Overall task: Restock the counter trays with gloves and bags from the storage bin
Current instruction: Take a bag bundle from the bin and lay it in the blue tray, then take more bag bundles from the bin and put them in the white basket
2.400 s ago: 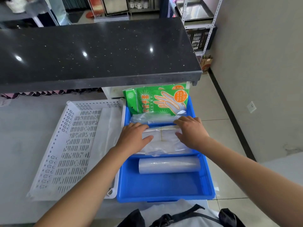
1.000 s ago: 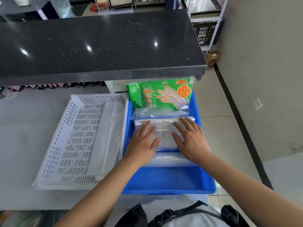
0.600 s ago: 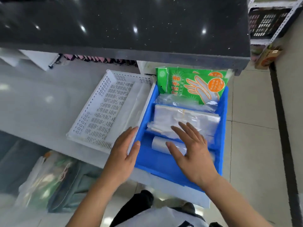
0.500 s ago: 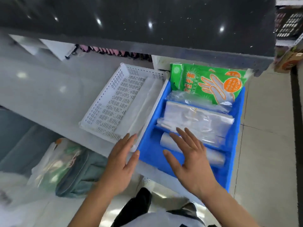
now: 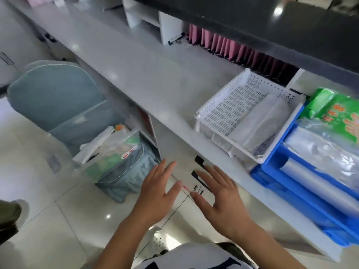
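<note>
The blue tray point(image 5: 275, 167) sits at the right on the grey counter, holding green glove packs point(image 5: 338, 111), clear bag bundles point(image 5: 326, 150) and a clear roll point(image 5: 318, 183). Beside it on its left stands the white perforated tray point(image 5: 229, 111) with a clear bag pack point(image 5: 258, 123) inside. A grey-blue storage bin point(image 5: 124, 171) on the floor under the counter holds packs of bags and gloves point(image 5: 114, 144). My left hand point(image 5: 159, 193) and my right hand point(image 5: 221, 200) hover open and empty in front of the counter edge, right of the bin.
A translucent bin lid point(image 5: 56, 96) leans behind the storage bin. The grey counter point(image 5: 155, 78) runs diagonally, with a black upper counter point(image 5: 291, 30) above it and pink folders point(image 5: 233, 49) beneath that. Black drawer handles point(image 5: 200, 162) sit on the counter front. Someone's shoe point(image 5: 9, 216) is at the left edge.
Both hands have left the bag bundle in the blue tray and drawn back off the counter. The view has swung left and down, bringing the floor bin into sight.
</note>
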A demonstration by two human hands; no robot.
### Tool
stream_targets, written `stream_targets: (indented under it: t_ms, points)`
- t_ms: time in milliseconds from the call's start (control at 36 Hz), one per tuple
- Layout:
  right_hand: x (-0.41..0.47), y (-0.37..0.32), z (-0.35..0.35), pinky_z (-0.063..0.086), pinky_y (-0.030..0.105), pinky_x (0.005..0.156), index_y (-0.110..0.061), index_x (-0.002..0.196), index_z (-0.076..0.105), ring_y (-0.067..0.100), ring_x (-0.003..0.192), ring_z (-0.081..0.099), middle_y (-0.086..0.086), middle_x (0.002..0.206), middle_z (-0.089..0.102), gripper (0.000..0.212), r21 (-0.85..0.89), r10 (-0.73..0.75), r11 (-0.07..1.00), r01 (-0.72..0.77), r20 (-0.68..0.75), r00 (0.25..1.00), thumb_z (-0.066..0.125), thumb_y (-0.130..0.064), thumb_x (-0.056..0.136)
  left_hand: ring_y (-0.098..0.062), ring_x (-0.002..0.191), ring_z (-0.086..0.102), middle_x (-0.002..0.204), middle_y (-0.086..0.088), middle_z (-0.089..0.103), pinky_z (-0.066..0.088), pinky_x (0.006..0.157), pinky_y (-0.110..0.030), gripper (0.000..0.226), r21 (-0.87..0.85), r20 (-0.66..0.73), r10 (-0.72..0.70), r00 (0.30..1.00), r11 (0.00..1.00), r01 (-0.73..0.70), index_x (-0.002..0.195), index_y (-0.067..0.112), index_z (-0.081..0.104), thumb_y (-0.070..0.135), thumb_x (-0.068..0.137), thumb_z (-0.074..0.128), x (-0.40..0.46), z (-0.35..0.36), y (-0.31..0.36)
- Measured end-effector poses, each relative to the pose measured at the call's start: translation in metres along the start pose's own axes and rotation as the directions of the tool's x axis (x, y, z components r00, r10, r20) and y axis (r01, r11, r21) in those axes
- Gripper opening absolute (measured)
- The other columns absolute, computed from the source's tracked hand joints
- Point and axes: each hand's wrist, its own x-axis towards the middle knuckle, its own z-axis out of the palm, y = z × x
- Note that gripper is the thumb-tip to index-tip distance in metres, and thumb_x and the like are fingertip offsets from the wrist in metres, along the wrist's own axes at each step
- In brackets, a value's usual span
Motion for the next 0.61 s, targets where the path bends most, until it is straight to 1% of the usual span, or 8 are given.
stream_targets:
  t_ms: [83, 139, 222, 306, 389, 500, 611]
  points:
    - [0.016, -0.036, 0.029, 0.013, 0.039, 0.122, -0.036, 0.146, 0.04, 0.009, 0.15, 0.012, -0.01, 0.16, 0.025, 0.06, -0.054, -0.023, 0.998, 0.025, 0.043, 0.999, 0.048, -0.059, 0.092, -0.009, 0.151, -0.003, 0.166, 0.015, 0.003, 0.007, 0.122, -0.042, 0.062, -0.014, -0.028, -0.07, 0.997, 0.997, 0.07, 0.154, 0.044, 0.018, 0.058, 0.097, 0.04, -0.012, -0.026, -0.042]
    - [0.024, -0.058, 0.045, 0.014, 0.039, 0.122, -0.035, 0.146, 0.04, 0.011, 0.15, 0.013, -0.009, 0.16, 0.026, 0.06, -0.064, -0.045, 0.997, 0.05, 0.072, 0.996, 0.05, -0.058, 0.092, -0.013, 0.152, 0.0, 0.167, 0.012, 0.005, 0.009, 0.123, -0.044, 0.063, -0.033, -0.056, -0.123, 0.991, 0.992, 0.121, 0.155, 0.043, 0.019, 0.056, 0.097, 0.042, -0.02, -0.043, -0.066]
    - [0.032, -0.079, 0.059, 0.014, 0.041, 0.122, -0.038, 0.146, 0.04, 0.01, 0.15, 0.013, -0.011, 0.16, 0.026, 0.059, -0.089, -0.083, 0.991, 0.095, 0.134, 0.988, 0.048, -0.06, 0.092, -0.016, 0.153, 0.004, 0.167, 0.01, 0.009, 0.011, 0.123, -0.045, 0.063, -0.105, -0.084, -0.187, 0.979, 0.979, 0.178, 0.155, 0.041, 0.021, 0.053, 0.098, 0.045, -0.031, -0.062, -0.093]
    - [0.044, -0.091, 0.07, 0.015, 0.043, 0.121, -0.041, 0.145, 0.038, 0.008, 0.149, 0.013, -0.013, 0.16, 0.026, 0.059, -0.122, -0.072, 0.988, 0.097, 0.192, 0.979, 0.045, -0.063, 0.091, -0.014, 0.153, 0.003, 0.166, 0.013, 0.008, 0.015, 0.123, -0.046, 0.063, -0.177, -0.093, -0.244, 0.965, 0.958, 0.225, 0.155, 0.04, 0.021, 0.055, 0.098, 0.044, -0.041, -0.076, -0.116]
    - [0.064, -0.101, 0.083, 0.018, 0.046, 0.12, -0.042, 0.143, 0.04, 0.009, 0.149, 0.016, -0.014, 0.158, 0.029, 0.057, -0.13, -0.062, 0.987, 0.094, 0.233, 0.971, 0.048, -0.061, 0.091, -0.013, 0.152, 0.004, 0.166, 0.013, 0.01, 0.016, 0.122, -0.046, 0.064, -0.24, -0.113, -0.294, 0.949, 0.935, 0.261, 0.155, 0.04, 0.021, 0.055, 0.098, 0.044, -0.044, -0.085, -0.14]
    - [0.1, -0.114, 0.105, 0.021, 0.042, 0.119, -0.04, 0.141, 0.045, 0.012, 0.147, 0.023, -0.011, 0.156, 0.035, 0.054, -0.125, -0.081, 0.985, 0.121, 0.29, 0.954, 0.052, -0.057, 0.09, -0.013, 0.152, 0.004, 0.166, 0.01, 0.011, 0.013, 0.123, -0.041, 0.063, -0.256, -0.142, -0.383, 0.913, 0.905, 0.34, 0.155, 0.039, 0.022, 0.053, 0.098, 0.047, -0.045, -0.097, -0.17]
    - [0.149, -0.132, 0.133, 0.021, 0.043, 0.119, -0.039, 0.141, 0.046, 0.012, 0.146, 0.026, -0.011, 0.155, 0.038, 0.053, -0.097, -0.1, 0.985, 0.14, 0.337, 0.936, 0.052, -0.056, 0.091, -0.014, 0.153, 0.002, 0.166, 0.013, 0.008, 0.013, 0.123, -0.04, 0.063, -0.282, -0.13, -0.509, 0.851, 0.842, 0.46, 0.153, 0.044, 0.021, 0.057, 0.096, 0.045, -0.051, -0.111, -0.201]
